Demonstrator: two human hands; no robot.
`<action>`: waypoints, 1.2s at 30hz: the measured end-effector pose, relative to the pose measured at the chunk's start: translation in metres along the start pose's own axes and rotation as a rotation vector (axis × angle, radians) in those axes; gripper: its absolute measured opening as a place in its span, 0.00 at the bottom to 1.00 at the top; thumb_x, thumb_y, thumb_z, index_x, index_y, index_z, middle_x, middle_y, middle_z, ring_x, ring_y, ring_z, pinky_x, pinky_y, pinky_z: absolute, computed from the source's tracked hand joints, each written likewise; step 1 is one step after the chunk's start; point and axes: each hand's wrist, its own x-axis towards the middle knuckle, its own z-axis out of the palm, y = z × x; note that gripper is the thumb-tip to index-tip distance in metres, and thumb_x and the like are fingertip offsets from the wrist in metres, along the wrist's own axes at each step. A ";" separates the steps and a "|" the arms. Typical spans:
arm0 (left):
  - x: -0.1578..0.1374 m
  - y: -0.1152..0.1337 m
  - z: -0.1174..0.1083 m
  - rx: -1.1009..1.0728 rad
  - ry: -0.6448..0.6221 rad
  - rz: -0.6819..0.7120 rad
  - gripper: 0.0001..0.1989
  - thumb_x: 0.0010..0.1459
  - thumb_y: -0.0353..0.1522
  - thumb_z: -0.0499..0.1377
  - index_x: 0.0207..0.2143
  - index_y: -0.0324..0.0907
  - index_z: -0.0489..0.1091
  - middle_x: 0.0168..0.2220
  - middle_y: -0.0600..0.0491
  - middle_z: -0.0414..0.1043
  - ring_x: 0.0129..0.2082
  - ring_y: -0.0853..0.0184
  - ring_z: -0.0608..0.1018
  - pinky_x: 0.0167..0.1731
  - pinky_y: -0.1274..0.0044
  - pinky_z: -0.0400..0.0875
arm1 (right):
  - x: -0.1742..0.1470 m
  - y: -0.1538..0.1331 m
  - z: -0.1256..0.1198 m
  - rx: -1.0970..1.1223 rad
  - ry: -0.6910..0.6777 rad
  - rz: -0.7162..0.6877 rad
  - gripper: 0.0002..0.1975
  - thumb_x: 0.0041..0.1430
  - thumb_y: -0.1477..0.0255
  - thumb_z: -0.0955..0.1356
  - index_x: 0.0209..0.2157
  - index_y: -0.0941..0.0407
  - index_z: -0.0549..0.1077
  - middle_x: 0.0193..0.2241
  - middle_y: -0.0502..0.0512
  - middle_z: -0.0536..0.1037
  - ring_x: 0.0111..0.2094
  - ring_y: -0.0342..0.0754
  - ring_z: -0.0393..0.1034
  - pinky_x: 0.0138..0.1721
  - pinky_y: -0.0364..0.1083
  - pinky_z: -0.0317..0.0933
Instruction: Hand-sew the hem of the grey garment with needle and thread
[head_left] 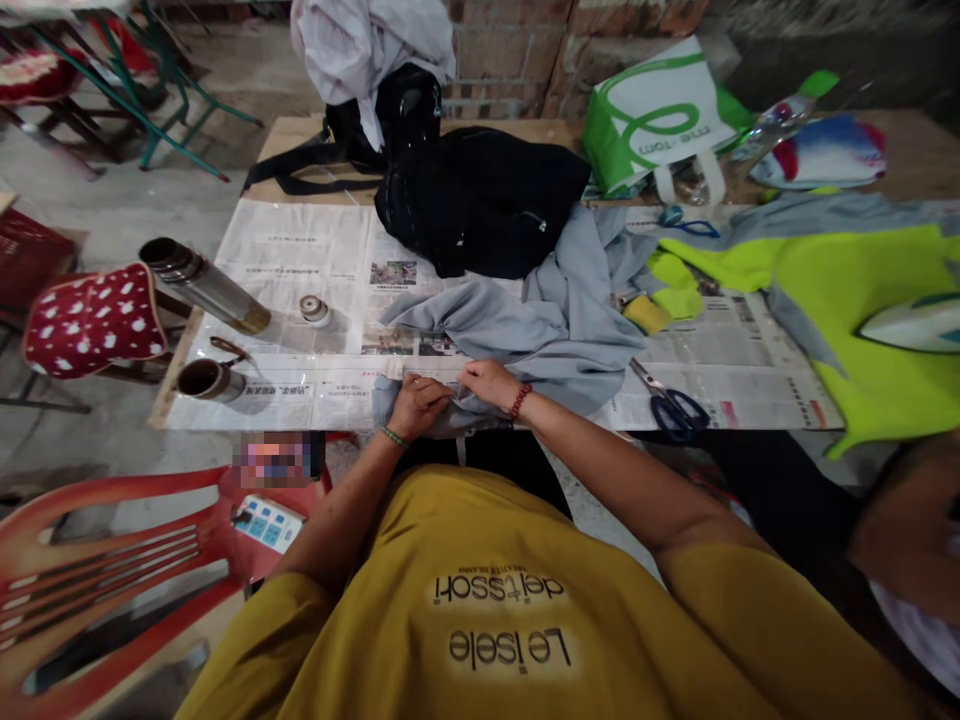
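Observation:
Grey fabric (577, 300) lies in loose folds on the newspaper, its near edge reaching the table's front. My left hand (421, 405) is closed on that fabric, fingers bent and pressed together. Close beside it on the right, my right hand (491, 386) pinches the same cloth. Whether a needle or thread is between the fingertips is too small to tell. Blue-handled scissors (673, 405) rest to the right of my hands at the table edge. A yellow piece (646, 314), perhaps a sponge or cloth, lies against the grey fabric.
A black bag (480, 200) sits behind the fabric. To the left stand a thermos (206, 288), its cap (314, 310) and a mug (208, 380). An iron (915, 322) is on the lime-green garment (840, 290) at right. A red chair (135, 540) holds a power strip (268, 522).

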 end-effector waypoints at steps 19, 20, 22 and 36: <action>0.014 0.001 -0.014 -0.351 -0.006 -0.291 0.11 0.58 0.37 0.57 0.28 0.39 0.74 0.27 0.51 0.76 0.29 0.67 0.76 0.34 0.74 0.71 | -0.050 0.012 -0.013 -0.048 0.531 -0.407 0.15 0.65 0.67 0.59 0.31 0.57 0.73 0.29 0.56 0.74 0.33 0.45 0.66 0.39 0.43 0.59; 0.015 0.001 -0.015 -0.357 -0.009 -0.295 0.12 0.58 0.37 0.57 0.28 0.40 0.74 0.27 0.51 0.76 0.29 0.66 0.76 0.34 0.74 0.71 | -0.059 0.014 -0.004 -0.072 0.452 -0.440 0.17 0.66 0.66 0.59 0.27 0.57 0.72 0.26 0.55 0.73 0.31 0.44 0.66 0.37 0.42 0.59; 0.015 0.002 -0.015 -0.363 -0.016 -0.304 0.12 0.58 0.37 0.57 0.28 0.40 0.74 0.27 0.51 0.76 0.29 0.66 0.76 0.34 0.74 0.72 | -0.071 0.020 0.017 -0.133 0.282 -0.499 0.18 0.65 0.67 0.60 0.24 0.57 0.72 0.24 0.54 0.73 0.29 0.43 0.66 0.35 0.42 0.58; 0.019 0.004 -0.016 -0.386 -0.077 -0.273 0.14 0.59 0.38 0.56 0.27 0.38 0.74 0.26 0.51 0.75 0.27 0.69 0.75 0.31 0.77 0.71 | -0.041 0.046 0.044 -0.256 0.416 -0.454 0.14 0.64 0.72 0.63 0.49 0.57 0.73 0.48 0.59 0.76 0.47 0.49 0.71 0.48 0.47 0.64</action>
